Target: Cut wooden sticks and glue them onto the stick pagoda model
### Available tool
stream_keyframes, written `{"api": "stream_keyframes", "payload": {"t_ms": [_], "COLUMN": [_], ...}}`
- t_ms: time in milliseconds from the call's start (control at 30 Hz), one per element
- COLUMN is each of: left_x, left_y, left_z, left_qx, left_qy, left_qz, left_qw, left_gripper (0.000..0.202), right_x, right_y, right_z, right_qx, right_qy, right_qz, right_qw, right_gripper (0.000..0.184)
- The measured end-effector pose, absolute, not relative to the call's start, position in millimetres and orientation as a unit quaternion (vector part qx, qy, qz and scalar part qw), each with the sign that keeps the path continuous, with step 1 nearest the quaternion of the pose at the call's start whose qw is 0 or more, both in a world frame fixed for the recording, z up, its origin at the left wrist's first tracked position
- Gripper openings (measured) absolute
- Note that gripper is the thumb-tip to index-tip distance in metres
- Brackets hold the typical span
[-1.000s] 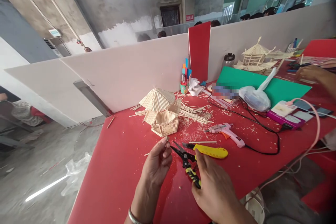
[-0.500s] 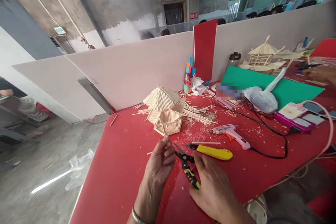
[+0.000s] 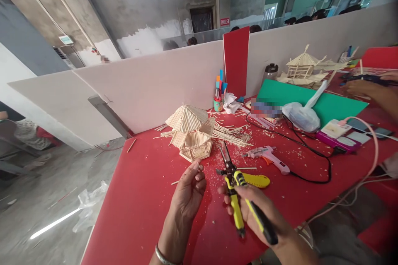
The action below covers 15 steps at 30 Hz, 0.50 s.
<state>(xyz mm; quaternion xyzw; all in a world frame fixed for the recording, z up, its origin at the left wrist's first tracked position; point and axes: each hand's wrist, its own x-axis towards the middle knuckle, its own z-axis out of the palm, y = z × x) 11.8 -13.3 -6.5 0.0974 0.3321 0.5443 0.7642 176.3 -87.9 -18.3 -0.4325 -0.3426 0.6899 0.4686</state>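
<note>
My right hand point(image 3: 258, 207) is wrapped round the yellow-and-black handles of a pair of pruning shears point(image 3: 229, 163). Their pointed blades face away from me, over the table. To the left, my left hand point(image 3: 189, 186) is closed in a pinch; a tiny pale bit shows at the fingertips, too small to name. Just beyond those fingertips stands a small pavilion model point(image 3: 189, 132) made of thin wooden sticks, with a tiered roof and a latticed base. A yellow utility knife point(image 3: 256, 180) lies partly behind the shears. Beside it is a pink hot glue gun point(image 3: 269, 157).
Loose sticks point(image 3: 230, 134) and shavings cover the red table point(image 3: 139, 198) around the model. A black cord, a purple power strip point(image 3: 334, 143), a plastic bag point(image 3: 301, 116) and a green board point(image 3: 338, 99) lie to the right. Another person's hands point(image 3: 363, 89) are at the far right.
My right hand has picked the shears up off the table and now grips them upright. My left hand keeps its pinch. The view has shifted slightly.
</note>
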Motion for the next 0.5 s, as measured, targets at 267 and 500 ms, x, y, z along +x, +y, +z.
{"api": "stream_keyframes", "payload": {"t_ms": [267,500], "left_x": [11,12], "left_y": [-12,-15], "left_z": [-10,-6], "left_qx": [0.123,0.133], "left_qy": [0.349,0.356], "left_qz": [0.550,0.555], "left_qw": [0.749,0.740], "left_gripper": [0.018,0.014], "right_x": [162,153], "right_y": [-92,-98], "right_z": [-27,-38], "right_qx": [-0.411,-0.551], "right_qy": [-0.328,-0.545], "right_qz": [0.692,0.457], "right_qw": [0.493,0.436], "right_gripper": [0.055,0.068]}}
